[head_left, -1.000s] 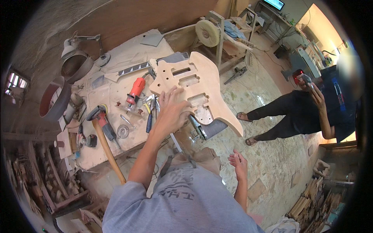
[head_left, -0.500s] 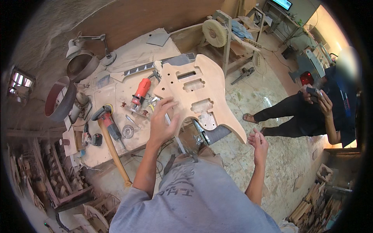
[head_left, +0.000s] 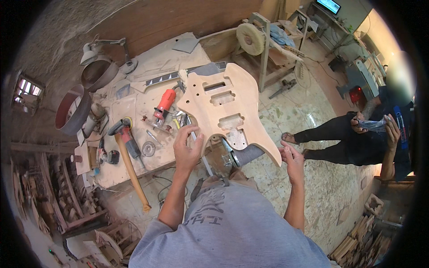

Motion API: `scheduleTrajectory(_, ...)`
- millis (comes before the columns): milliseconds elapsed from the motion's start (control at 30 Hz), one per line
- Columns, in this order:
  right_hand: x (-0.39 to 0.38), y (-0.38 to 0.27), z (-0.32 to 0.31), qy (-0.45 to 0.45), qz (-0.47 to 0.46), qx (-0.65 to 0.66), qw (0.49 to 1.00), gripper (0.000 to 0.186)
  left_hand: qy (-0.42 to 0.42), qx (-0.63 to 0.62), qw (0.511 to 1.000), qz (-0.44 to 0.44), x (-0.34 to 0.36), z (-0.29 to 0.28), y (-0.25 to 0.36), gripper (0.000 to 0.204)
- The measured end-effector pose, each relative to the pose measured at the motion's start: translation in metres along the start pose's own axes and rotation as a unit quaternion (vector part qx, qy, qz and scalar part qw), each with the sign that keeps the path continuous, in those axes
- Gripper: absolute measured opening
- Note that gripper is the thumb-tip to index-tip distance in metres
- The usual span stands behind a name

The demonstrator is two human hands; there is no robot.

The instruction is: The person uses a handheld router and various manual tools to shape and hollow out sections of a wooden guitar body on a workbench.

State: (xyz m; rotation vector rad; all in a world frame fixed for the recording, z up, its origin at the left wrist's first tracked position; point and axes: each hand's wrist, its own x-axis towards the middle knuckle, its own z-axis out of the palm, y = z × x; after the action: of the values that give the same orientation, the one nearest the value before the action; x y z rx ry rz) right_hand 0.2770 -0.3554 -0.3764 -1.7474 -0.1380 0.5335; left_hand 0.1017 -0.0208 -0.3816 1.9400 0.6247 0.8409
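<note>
A pale, unfinished wooden electric guitar body (head_left: pixel 244 100) with several routed cavities lies face up in front of me. Beneath its lower edge shows a grey sanding drum (head_left: pixel 249 155) with a metal bracket. My left hand (head_left: pixel 187 149) is at the body's lower left edge, fingers apart and slightly curled; whether the fingertips press on the wood I cannot tell. On the other side, my right hand (head_left: pixel 292 163) is beside the tip of the long right horn, thumb and fingers loosely spread, very near or touching it.
On the dusty workbench (head_left: pixel 134 111) lie a red router (head_left: pixel 164 105), an angle grinder (head_left: pixel 127 137), a guitar neck (head_left: pixel 163 77) and a desk lamp (head_left: pixel 89 54). A buffing wheel (head_left: pixel 250 39) stands beyond. At the right another person (head_left: pixel 380 143) handles a clear plastic-wrapped item.
My right hand has moved up and left to the horn's tip. My left hand has shifted slightly down. The guitar body stays nearly in place; the other person's hands have lowered and moved right.
</note>
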Motion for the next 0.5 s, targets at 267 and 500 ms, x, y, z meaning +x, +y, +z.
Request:
scheduleTrajectory(267,-0.019,0.018,-0.016,0.028,0.022,-0.008,0.999,0.053,-0.008,0.049,0.997,0.064,0.008,0.005,0.006,0.027)
scheduleTrajectory(500,-0.038,0.027,-0.033,0.147,0.024,0.02,0.989,0.053,-0.014,0.032,0.998,0.052,0.009,0.007,0.005,0.027)
